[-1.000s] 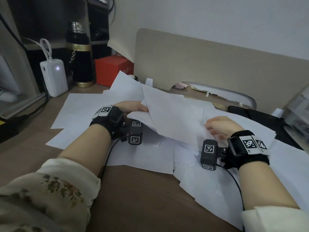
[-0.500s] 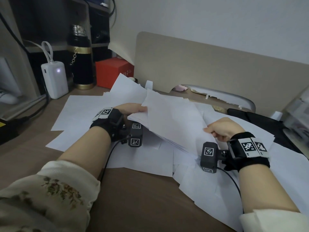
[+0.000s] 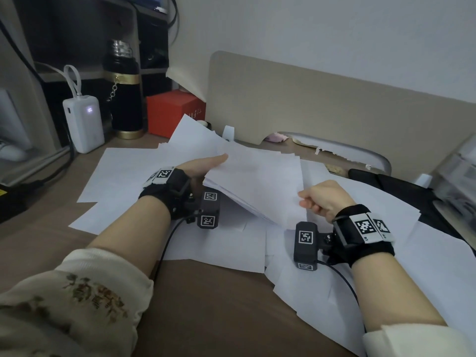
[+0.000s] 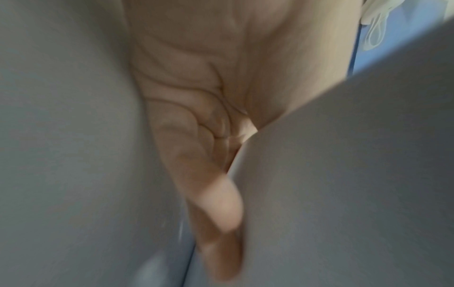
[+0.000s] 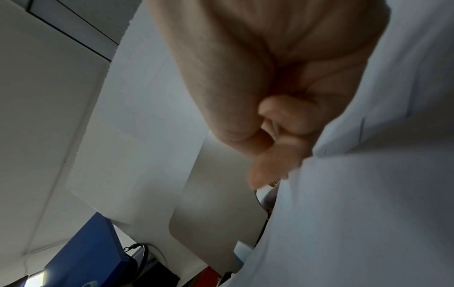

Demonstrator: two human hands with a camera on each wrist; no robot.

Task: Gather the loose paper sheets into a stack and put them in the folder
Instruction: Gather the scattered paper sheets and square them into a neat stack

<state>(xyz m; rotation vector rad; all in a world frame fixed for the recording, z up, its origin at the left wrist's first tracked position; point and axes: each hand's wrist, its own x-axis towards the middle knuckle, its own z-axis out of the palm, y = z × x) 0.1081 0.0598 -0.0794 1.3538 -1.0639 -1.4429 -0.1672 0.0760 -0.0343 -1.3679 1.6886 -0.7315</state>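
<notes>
Both hands held the paper stack (image 3: 255,181): left hand (image 3: 203,167) pinched its left edge, right hand (image 3: 325,199) its near-right corner.

Left hand (image 3: 203,167) and right hand (image 3: 325,199) held a tilted stack (image 3: 257,181) of sheets above the table (image 3: 206,305). Loose sheets (image 3: 123,171) lay spread beneath. Flask (image 3: 123,91), power bank (image 3: 83,122) and red box (image 3: 172,112) stood behind.

Cream sleeves (image 3: 77,300), left one with brown floral embroidery. Black wrist straps (image 3: 360,235) carrying white fiducial tags; black camera modules (image 3: 305,244), tagged, thin black cables (image 3: 167,240) trailing lower frame.
</notes>
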